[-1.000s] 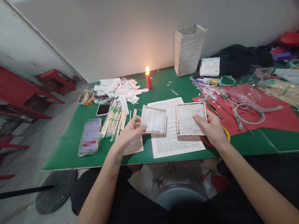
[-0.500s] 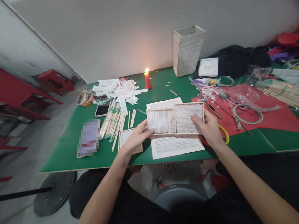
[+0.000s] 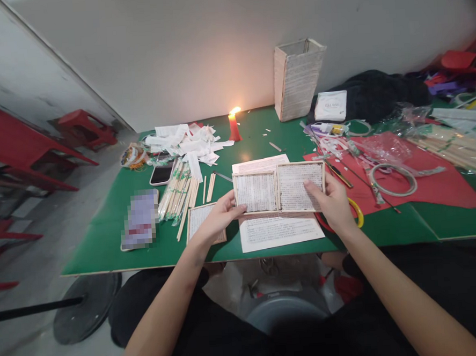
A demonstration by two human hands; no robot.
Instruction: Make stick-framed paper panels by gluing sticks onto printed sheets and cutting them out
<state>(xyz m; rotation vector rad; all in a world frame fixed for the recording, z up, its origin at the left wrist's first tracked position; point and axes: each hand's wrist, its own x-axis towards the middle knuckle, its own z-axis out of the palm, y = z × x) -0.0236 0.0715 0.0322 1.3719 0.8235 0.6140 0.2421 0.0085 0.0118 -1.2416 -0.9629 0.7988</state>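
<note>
My left hand (image 3: pixel 226 211) is closed on the outer edge of a wooden-framed panel (image 3: pixel 256 192) covered with printed paper. A second, slightly taller framed panel (image 3: pixel 299 187) is gripped by my right hand (image 3: pixel 333 204), its thumb lying on the printed face. The two panels meet side by side, edges touching or nearly so, held up above a printed sheet (image 3: pixel 279 233) on the table. Partly hidden behind my left wrist, a third framed panel (image 3: pixel 198 218) lies flat. Yellow-and-red-handled scissors or rings (image 3: pixel 358 212) show beside my right hand; their kind is unclear.
A lit red candle (image 3: pixel 234 127) stands at the back, left of a tall paper-covered box (image 3: pixel 298 80). Chopsticks (image 3: pixel 180 195), paper scraps (image 3: pixel 187 141) and phones (image 3: pixel 141 219) lie left. Red paper (image 3: pixel 435 182) with a tape-like ring (image 3: pixel 393 180) and tools is at right.
The candle flame now leans to the right. Both hands and the two panels keep practically the same pose; the whole view has shifted very slightly.
</note>
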